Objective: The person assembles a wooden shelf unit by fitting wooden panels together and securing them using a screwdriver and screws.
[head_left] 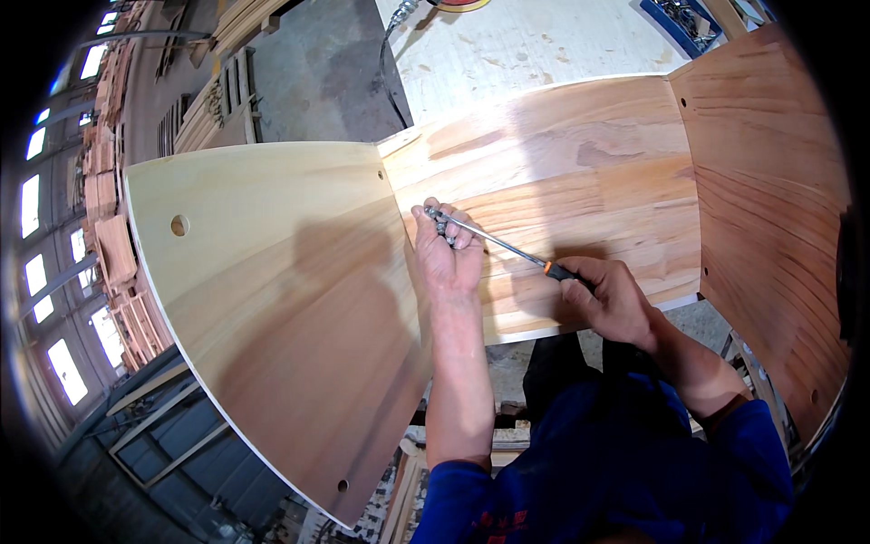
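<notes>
The right hand [609,295] is clenched around a screwdriver [504,245] handle, its shaft lying across the reddish wooden panel [580,181]; the left hand [448,249] pinches its tip, perhaps with small fittings, beside the pale side panel [272,299]; beyond, a white surface [526,45].

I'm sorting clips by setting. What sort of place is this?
Probably a woodworking shop: large wooden panels being joined with a screwdriver, and stacked timber along the windowed wall.

Woodworking shop, stacked timber [109,245], workbench [535,45]
</notes>
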Action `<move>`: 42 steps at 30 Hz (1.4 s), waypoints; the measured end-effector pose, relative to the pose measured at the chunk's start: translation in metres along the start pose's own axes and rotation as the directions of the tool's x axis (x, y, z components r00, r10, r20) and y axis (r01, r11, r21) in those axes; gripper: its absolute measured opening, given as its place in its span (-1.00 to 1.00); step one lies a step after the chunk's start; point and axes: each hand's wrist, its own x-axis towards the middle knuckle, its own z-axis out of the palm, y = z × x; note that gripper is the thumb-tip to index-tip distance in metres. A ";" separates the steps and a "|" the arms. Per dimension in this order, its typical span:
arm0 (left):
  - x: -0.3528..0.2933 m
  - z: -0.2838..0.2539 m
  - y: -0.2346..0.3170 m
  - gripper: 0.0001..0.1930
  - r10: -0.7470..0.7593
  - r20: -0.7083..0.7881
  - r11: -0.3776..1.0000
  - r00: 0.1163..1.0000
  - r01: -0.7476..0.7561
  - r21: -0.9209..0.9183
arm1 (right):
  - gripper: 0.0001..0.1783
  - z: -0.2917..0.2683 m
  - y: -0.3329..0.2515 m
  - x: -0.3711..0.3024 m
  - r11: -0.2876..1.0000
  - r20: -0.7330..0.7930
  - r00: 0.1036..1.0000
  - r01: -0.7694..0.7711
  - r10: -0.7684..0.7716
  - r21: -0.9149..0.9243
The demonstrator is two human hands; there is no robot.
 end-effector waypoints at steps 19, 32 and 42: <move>0.002 0.002 0.000 -0.71 -0.013 -0.025 1.000 1.000 0.012 -0.011 | -0.76 -0.008 -0.005 0.002 0.995 0.013 0.998 0.063 -0.063 -0.077; -0.001 0.009 -0.005 -0.71 -0.012 -0.039 1.000 0.999 0.012 0.004 | -0.80 -0.016 0.004 0.003 0.988 0.033 0.996 -0.081 0.077 0.132; 0.004 0.006 -0.002 -0.67 0.046 -0.012 0.997 0.999 -0.046 0.064 | -0.81 -0.015 -0.006 0.009 0.991 -0.064 0.996 0.051 -0.060 -0.125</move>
